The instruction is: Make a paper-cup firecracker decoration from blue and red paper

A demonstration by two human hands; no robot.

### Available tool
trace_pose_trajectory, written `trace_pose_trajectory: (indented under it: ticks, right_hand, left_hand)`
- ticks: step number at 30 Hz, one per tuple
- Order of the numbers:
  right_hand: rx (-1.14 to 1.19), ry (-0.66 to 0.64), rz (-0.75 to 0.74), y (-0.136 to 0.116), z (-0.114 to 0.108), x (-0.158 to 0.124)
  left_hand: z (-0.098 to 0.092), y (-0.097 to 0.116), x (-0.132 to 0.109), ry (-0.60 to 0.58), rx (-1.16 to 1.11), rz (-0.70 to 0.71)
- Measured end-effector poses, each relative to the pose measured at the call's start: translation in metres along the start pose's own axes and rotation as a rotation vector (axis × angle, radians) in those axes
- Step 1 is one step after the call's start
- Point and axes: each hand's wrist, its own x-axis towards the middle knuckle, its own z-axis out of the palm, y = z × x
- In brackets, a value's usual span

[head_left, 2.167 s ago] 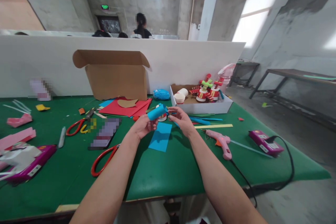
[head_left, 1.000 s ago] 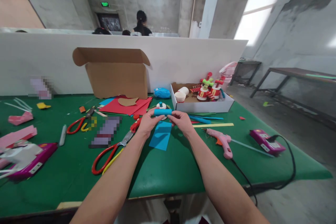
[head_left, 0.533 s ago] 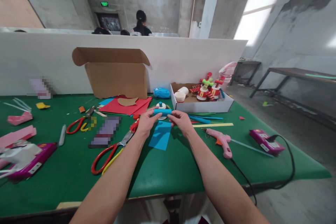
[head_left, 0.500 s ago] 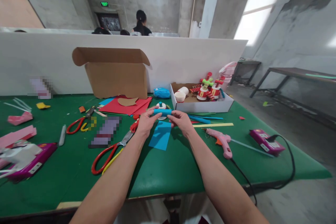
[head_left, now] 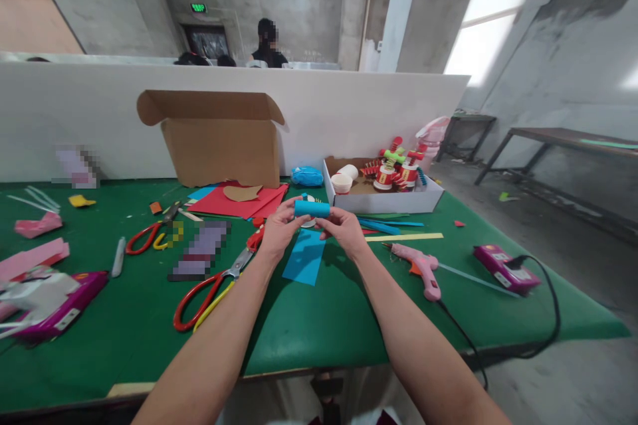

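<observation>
A rolled blue paper tube [head_left: 312, 208] lies level between both hands above the green table [head_left: 323, 319]. My left hand [head_left: 277, 234] pinches its left end, and my right hand [head_left: 341, 229] pinches its right end. A flat blue paper sheet [head_left: 304, 259] rests on the table just under the hands. Behind the tube a small white round craft piece is partly hidden. Red-handled scissors [head_left: 209, 292] lie to the left of my left forearm.
A pink glue gun [head_left: 423, 270] with a black cord lies to the right, near a magenta device [head_left: 501, 265]. A white tray [head_left: 383, 202] holds paper cups and red crafts. An open cardboard box [head_left: 219, 139], red paper [head_left: 239, 202], more scissors [head_left: 144, 237] and pink paper lie at back and left.
The tube went from tilted to level, held by both ends. In the last half second both hands lifted it slightly; a second pair of scissors came into view near my left arm.
</observation>
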Motion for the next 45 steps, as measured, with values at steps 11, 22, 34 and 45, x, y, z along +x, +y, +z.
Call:
trace_pose_trajectory:
  ticks: [11, 22, 34, 45]
  right_hand:
    - [0.034, 0.037, -0.002, 0.002, 0.003, 0.0]
    - [-0.008, 0.088, -0.016, 0.002, 0.003, -0.001]
    - [0.007, -0.029, 0.028, -0.005, -0.005, -0.001]
    - [0.017, 0.049, -0.011, -0.004, -0.011, 0.003]
  left_hand:
    - [0.003, 0.003, -0.003, -0.033, -0.022, -0.027]
    - [0.003, -0.006, -0.001, -0.035, -0.039, -0.019]
    - [0.0, 0.006, -0.001, -0.023, -0.095, -0.027]
    - [0.0, 0.006, -0.001, -0.027, -0.119, -0.005]
